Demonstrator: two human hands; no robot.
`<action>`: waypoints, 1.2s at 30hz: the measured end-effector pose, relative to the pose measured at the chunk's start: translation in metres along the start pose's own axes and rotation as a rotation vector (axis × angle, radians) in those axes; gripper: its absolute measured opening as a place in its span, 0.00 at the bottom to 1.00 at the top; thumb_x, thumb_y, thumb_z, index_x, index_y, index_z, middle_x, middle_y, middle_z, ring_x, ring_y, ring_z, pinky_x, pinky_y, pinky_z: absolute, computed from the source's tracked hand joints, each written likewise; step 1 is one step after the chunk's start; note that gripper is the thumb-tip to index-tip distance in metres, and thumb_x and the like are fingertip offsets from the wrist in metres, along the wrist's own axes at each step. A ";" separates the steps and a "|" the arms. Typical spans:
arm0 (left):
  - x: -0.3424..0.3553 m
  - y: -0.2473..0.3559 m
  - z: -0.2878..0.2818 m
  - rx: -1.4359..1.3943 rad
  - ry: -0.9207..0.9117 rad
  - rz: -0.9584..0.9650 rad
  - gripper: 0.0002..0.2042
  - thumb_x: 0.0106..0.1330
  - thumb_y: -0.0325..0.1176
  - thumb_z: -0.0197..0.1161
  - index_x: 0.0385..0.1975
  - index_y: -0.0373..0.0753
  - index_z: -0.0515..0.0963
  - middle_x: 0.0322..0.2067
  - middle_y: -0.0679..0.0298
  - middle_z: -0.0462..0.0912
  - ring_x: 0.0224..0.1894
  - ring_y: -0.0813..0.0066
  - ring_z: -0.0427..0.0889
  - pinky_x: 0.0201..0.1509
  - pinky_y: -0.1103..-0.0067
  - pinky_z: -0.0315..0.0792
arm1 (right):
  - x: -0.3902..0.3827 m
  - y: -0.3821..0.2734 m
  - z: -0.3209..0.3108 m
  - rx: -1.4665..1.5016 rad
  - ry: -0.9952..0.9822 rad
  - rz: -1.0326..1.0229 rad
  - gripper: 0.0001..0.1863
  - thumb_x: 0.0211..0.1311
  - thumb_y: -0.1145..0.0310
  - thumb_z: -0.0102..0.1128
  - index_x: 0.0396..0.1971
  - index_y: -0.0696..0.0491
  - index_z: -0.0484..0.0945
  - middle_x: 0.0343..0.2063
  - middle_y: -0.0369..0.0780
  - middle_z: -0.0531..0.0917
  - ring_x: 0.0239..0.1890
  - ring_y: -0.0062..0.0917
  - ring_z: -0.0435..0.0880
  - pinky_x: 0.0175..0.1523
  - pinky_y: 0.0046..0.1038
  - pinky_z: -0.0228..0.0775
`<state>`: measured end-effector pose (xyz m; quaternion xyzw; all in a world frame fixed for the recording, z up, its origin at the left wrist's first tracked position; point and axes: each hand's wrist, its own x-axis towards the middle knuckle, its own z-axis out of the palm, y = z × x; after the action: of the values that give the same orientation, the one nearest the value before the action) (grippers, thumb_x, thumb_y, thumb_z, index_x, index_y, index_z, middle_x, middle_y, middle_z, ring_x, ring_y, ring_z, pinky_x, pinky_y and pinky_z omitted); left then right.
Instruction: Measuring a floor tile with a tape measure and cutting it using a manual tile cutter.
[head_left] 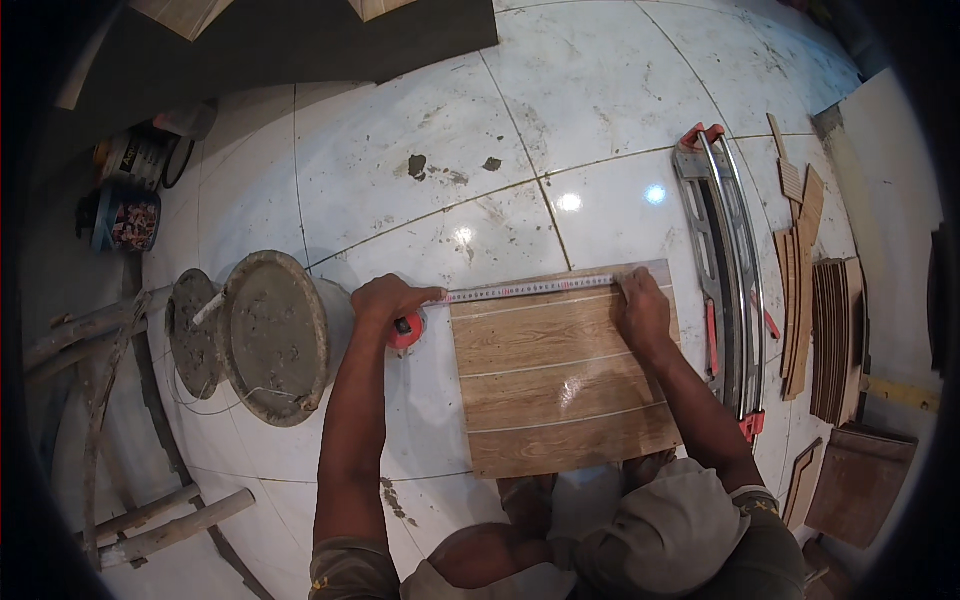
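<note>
A wood-look tile (565, 385) with pale stripes lies flat on the floor in front of my feet. Along its far edge runs the pulled-out blade of a tape measure (405, 331) with a red and black case. My left hand (388, 300) is closed round the case and the near part of the blade, just left of the tile; its fingers partly hide the case. Near the tile's far right corner, my right hand (645, 312) pinches the blade's other end against the tile. The blade's very tip is hidden under those fingers.
Left of my left arm stands a bucket (278, 340) of grey mortar, beside a smaller mortar container (193, 335). A tile cutter (725, 270) with metal rails lies to the right. Cut tile strips (795, 300) lean beyond it. Wooden poles (180, 525) lie at left.
</note>
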<state>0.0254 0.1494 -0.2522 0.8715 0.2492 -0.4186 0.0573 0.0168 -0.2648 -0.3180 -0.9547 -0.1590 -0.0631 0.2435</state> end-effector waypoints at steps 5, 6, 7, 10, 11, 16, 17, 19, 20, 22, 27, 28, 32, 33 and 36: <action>-0.001 0.003 0.000 0.006 -0.005 -0.004 0.45 0.42 0.80 0.65 0.38 0.36 0.89 0.37 0.55 0.90 0.42 0.62 0.90 0.47 0.70 0.78 | 0.007 0.009 0.007 0.041 0.062 -0.034 0.08 0.56 0.77 0.62 0.37 0.56 0.80 0.34 0.46 0.77 0.37 0.45 0.80 0.39 0.45 0.77; -0.002 0.006 0.001 -0.004 -0.027 0.016 0.45 0.42 0.80 0.65 0.38 0.36 0.89 0.37 0.55 0.90 0.42 0.62 0.90 0.47 0.70 0.78 | 0.008 0.010 0.008 0.023 0.063 -0.022 0.08 0.56 0.77 0.62 0.37 0.56 0.80 0.34 0.46 0.77 0.37 0.45 0.80 0.39 0.45 0.77; -0.002 0.007 0.001 -0.001 -0.002 0.000 0.45 0.42 0.79 0.65 0.38 0.35 0.89 0.37 0.55 0.90 0.42 0.62 0.90 0.46 0.70 0.78 | 0.010 0.010 0.008 0.042 0.055 -0.013 0.07 0.57 0.76 0.62 0.37 0.56 0.80 0.34 0.47 0.76 0.37 0.45 0.80 0.39 0.45 0.77; -0.004 0.004 0.001 -0.004 0.031 -0.021 0.45 0.42 0.79 0.66 0.37 0.35 0.88 0.36 0.55 0.90 0.41 0.61 0.90 0.46 0.70 0.78 | -0.001 0.005 0.005 0.041 0.036 0.015 0.07 0.58 0.76 0.62 0.37 0.56 0.80 0.35 0.47 0.76 0.37 0.46 0.80 0.38 0.46 0.77; -0.003 0.004 0.001 -0.013 0.032 -0.022 0.45 0.42 0.79 0.66 0.37 0.35 0.88 0.36 0.54 0.90 0.41 0.61 0.90 0.45 0.71 0.78 | -0.007 0.002 0.004 0.017 -0.004 0.045 0.07 0.58 0.76 0.62 0.38 0.57 0.80 0.36 0.47 0.77 0.38 0.46 0.81 0.39 0.45 0.77; -0.001 0.004 0.005 -0.041 0.003 -0.033 0.45 0.42 0.78 0.66 0.37 0.34 0.88 0.36 0.54 0.90 0.41 0.60 0.90 0.46 0.71 0.78 | 0.008 0.007 0.009 0.069 0.039 0.023 0.07 0.61 0.76 0.59 0.38 0.57 0.81 0.36 0.48 0.77 0.39 0.46 0.81 0.40 0.45 0.77; -0.001 0.003 0.004 -0.039 0.013 -0.038 0.45 0.42 0.78 0.66 0.37 0.34 0.88 0.36 0.53 0.90 0.41 0.60 0.90 0.47 0.70 0.78 | 0.014 0.009 0.010 0.067 0.048 0.027 0.07 0.61 0.76 0.59 0.38 0.57 0.81 0.36 0.48 0.77 0.39 0.46 0.81 0.40 0.45 0.77; -0.003 0.002 0.005 -0.054 0.010 -0.032 0.45 0.42 0.78 0.66 0.37 0.34 0.88 0.35 0.53 0.90 0.40 0.60 0.90 0.46 0.70 0.78 | 0.019 0.010 0.011 0.062 0.037 0.025 0.07 0.60 0.75 0.59 0.39 0.57 0.80 0.37 0.48 0.77 0.40 0.47 0.81 0.41 0.46 0.77; -0.003 0.002 0.005 -0.052 0.030 -0.022 0.45 0.42 0.78 0.66 0.37 0.34 0.88 0.35 0.52 0.90 0.40 0.60 0.90 0.46 0.70 0.79 | 0.019 0.011 0.011 0.055 0.015 0.041 0.07 0.60 0.75 0.59 0.39 0.57 0.80 0.37 0.48 0.77 0.40 0.47 0.81 0.41 0.46 0.77; -0.003 0.001 0.006 -0.069 0.042 -0.017 0.45 0.42 0.78 0.66 0.36 0.34 0.88 0.35 0.52 0.90 0.40 0.60 0.90 0.46 0.69 0.79 | 0.006 0.007 0.009 0.036 -0.024 0.085 0.08 0.59 0.76 0.59 0.39 0.56 0.80 0.37 0.48 0.77 0.41 0.46 0.81 0.41 0.46 0.77; -0.002 0.001 0.011 -0.071 0.044 -0.035 0.45 0.43 0.78 0.65 0.35 0.32 0.88 0.33 0.53 0.90 0.38 0.59 0.90 0.44 0.69 0.78 | -0.011 0.005 0.008 0.007 -0.008 0.079 0.07 0.60 0.76 0.59 0.38 0.57 0.79 0.38 0.47 0.76 0.42 0.45 0.80 0.42 0.46 0.77; -0.002 0.001 0.010 -0.066 0.050 -0.031 0.45 0.43 0.78 0.65 0.35 0.32 0.88 0.33 0.53 0.90 0.38 0.59 0.90 0.44 0.69 0.78 | -0.006 0.006 0.009 0.003 0.023 0.063 0.06 0.60 0.76 0.58 0.38 0.57 0.78 0.38 0.47 0.76 0.42 0.45 0.80 0.42 0.46 0.77; 0.000 0.000 0.009 -0.066 0.034 -0.003 0.45 0.43 0.78 0.65 0.34 0.31 0.88 0.32 0.51 0.89 0.38 0.58 0.90 0.45 0.67 0.79 | 0.023 0.013 0.014 0.036 0.055 0.040 0.08 0.60 0.75 0.62 0.40 0.57 0.78 0.36 0.49 0.77 0.37 0.48 0.80 0.40 0.47 0.75; 0.001 -0.002 0.010 -0.064 0.035 -0.004 0.45 0.43 0.78 0.65 0.34 0.31 0.88 0.32 0.51 0.89 0.38 0.58 0.90 0.45 0.67 0.79 | 0.026 0.012 0.014 0.037 0.065 0.022 0.08 0.60 0.76 0.62 0.39 0.57 0.78 0.36 0.49 0.77 0.37 0.49 0.80 0.40 0.47 0.75; 0.004 -0.014 0.026 -0.085 0.060 0.072 0.47 0.49 0.79 0.62 0.29 0.27 0.86 0.30 0.44 0.87 0.34 0.51 0.89 0.43 0.63 0.78 | 0.011 0.007 0.002 0.044 0.074 0.025 0.06 0.61 0.74 0.61 0.37 0.57 0.78 0.35 0.49 0.77 0.38 0.48 0.80 0.39 0.46 0.76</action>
<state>0.0018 0.1551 -0.2702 0.8887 0.2369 -0.3791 0.1018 0.0293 -0.2665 -0.3204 -0.9480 -0.1395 -0.0920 0.2709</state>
